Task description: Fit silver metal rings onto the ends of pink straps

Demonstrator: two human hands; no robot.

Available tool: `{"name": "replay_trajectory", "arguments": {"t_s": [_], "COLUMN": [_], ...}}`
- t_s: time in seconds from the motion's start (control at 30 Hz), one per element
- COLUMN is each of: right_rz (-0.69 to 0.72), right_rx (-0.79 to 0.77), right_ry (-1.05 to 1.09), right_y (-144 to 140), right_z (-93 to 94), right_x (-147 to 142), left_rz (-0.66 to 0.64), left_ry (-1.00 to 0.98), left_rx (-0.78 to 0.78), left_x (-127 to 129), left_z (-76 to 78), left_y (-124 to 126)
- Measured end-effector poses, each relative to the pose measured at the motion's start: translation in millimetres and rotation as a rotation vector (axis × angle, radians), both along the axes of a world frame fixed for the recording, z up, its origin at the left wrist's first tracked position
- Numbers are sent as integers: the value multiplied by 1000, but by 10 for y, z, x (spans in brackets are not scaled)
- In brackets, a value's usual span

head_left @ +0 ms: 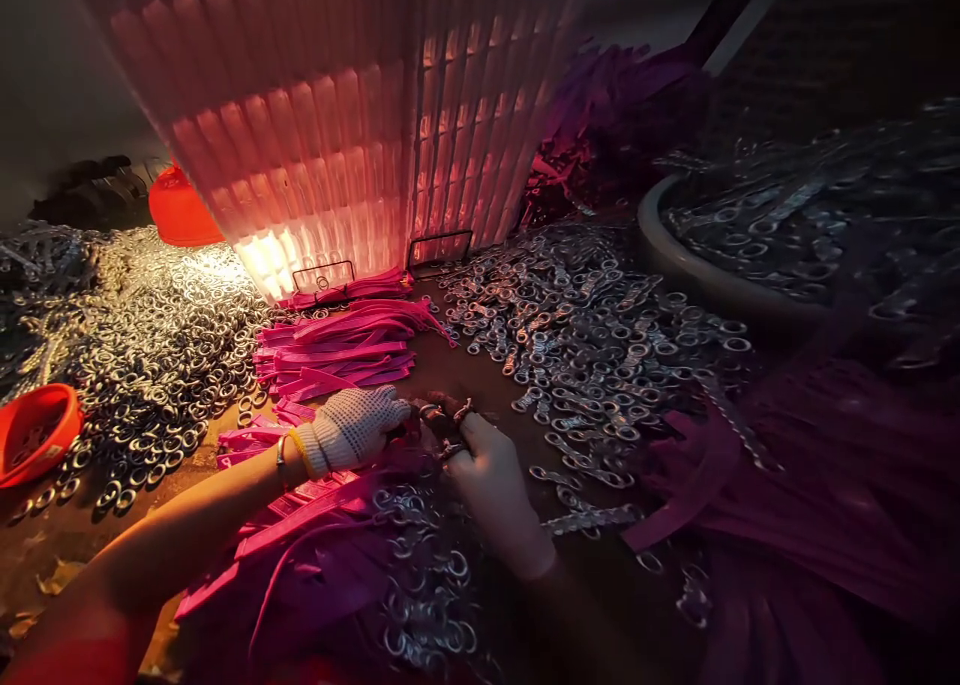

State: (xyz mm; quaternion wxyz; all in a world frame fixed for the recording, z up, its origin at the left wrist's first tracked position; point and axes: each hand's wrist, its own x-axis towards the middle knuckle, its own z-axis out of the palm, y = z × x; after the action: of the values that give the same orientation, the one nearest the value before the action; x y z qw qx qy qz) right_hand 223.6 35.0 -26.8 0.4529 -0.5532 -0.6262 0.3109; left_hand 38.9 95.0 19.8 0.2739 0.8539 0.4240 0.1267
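My left hand (351,427), in a white dotted knit glove with a yellow cuff, is closed with its fingertips meeting those of my right hand. Dark bands wrap the fingers of my right hand (491,475), which is closed too. Whatever sits between the fingertips is dark and too small to make out. Below the hands lies a bundle of magenta straps (300,545) with metal ring pieces (427,575) at its right end. Just beyond my left hand, more magenta straps (337,343) lie stacked in a row.
Shiny metal ring pieces form a large heap (157,355) on the left and another heap (592,335) on the right. Ribbed translucent panels (315,145) stand in front. A red bowl (45,435), a wide basin (667,235) of metal pieces and purple straps (840,485) flank the area.
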Motion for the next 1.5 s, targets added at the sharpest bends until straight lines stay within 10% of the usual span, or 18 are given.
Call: {"name": "replay_trajectory", "arguments": {"t_s": [0.33,0.6,0.8,0.97,1.3,1.5], "right_rz": [182,81,126,172,387,502], "right_rx": [143,457,525,352,-203,-8], "right_ry": [-588,-854,-883,-811,-999,-1139], "right_y": [-55,-36,-31,-58,-147,-182], "right_z": [347,268,203,207,650,573], "right_x": [-99,-249,-265,-252,-417,-438], "left_rz": [486,569,358,249,348,281], "left_ry": [-621,-359,-160,-39,-249,-206], "left_rx": [-679,-325,-207,-25,-150,-101], "left_x": [-78,-43,-100,-165,-353,-312], "left_z": [229,254,220,58,-85,-39], "left_y": [-495,-558,-596,-642,-738,-801]}}
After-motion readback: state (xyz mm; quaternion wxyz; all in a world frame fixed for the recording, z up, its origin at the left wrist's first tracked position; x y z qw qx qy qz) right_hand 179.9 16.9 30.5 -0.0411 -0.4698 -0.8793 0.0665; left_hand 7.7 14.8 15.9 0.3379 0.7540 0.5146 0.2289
